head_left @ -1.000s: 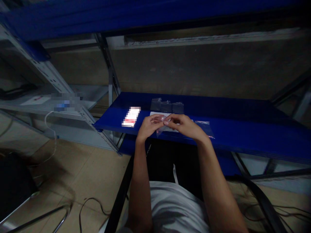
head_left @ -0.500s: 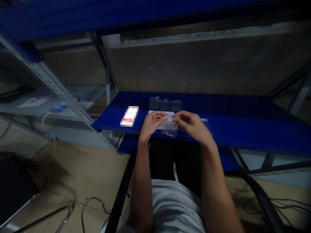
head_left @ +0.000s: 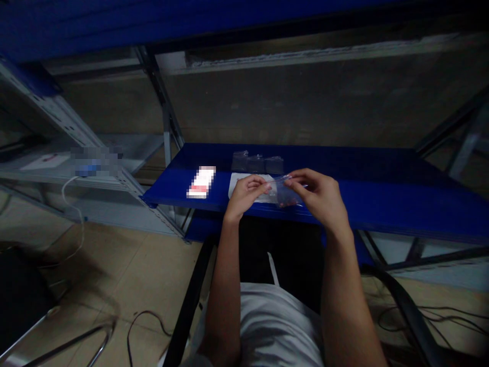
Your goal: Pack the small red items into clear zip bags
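Note:
Between my hands hangs a small clear plastic bag (head_left: 283,193) with some small reddish pieces at its bottom. My left hand (head_left: 246,194) pinches the bag's upper left corner between thumb and fingers. At the upper right corner, the fingers of my right hand (head_left: 313,188) are closed on the same bag. A white sheet or packet (head_left: 236,184) lies on the blue shelf behind my left hand, partly covered by it. Farther back, several clear plastic bags (head_left: 255,163) lie side by side in a row.
A lit, blurred-out phone-like rectangle (head_left: 201,182) rests on the blue shelf (head_left: 382,199) to the left. A metal upright (head_left: 76,120) divides off a grey side shelf with a white cable (head_left: 81,214). Chair armrests flank me, and another blue shelf (head_left: 191,25) hangs overhead.
Both hands have shifted right with the bag, the right hand farther, so they are wider apart. The bag's top edge now stretches between them, and more of the white sheet shows.

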A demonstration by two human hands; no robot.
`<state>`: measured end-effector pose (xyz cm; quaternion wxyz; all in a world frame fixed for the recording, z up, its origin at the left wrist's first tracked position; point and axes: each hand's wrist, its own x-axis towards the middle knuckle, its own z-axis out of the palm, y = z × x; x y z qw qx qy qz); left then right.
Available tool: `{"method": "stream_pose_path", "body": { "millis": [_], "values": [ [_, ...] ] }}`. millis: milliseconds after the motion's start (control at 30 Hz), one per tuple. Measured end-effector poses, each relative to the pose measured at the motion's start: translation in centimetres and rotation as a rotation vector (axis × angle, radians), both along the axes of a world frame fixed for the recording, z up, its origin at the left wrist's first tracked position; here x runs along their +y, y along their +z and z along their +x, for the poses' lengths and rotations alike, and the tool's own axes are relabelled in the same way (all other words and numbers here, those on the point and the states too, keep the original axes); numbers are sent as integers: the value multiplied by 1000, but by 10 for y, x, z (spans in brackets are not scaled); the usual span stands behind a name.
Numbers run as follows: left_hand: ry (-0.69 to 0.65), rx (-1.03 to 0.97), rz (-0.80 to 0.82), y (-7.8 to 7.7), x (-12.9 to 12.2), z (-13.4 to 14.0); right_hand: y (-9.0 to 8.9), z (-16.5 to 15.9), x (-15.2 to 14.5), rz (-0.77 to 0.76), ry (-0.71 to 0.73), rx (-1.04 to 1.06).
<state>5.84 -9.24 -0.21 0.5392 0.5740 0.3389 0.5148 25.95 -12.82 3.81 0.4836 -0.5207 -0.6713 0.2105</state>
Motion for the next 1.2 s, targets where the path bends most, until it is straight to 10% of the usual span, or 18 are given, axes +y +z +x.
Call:
{"method": "stream_pose_path", "body": {
  "millis": [667,900,1200],
  "values": [
    [18,16,50,8,-6,-20,-18,9,30,-168,87,247],
    [187,-48,56,-2,-2,-57,-51,-30,115,-144,143,-396],
    [271,-40,13,-9,0,-65,-59,-50,139,-171,204,-667]
  ]
}}
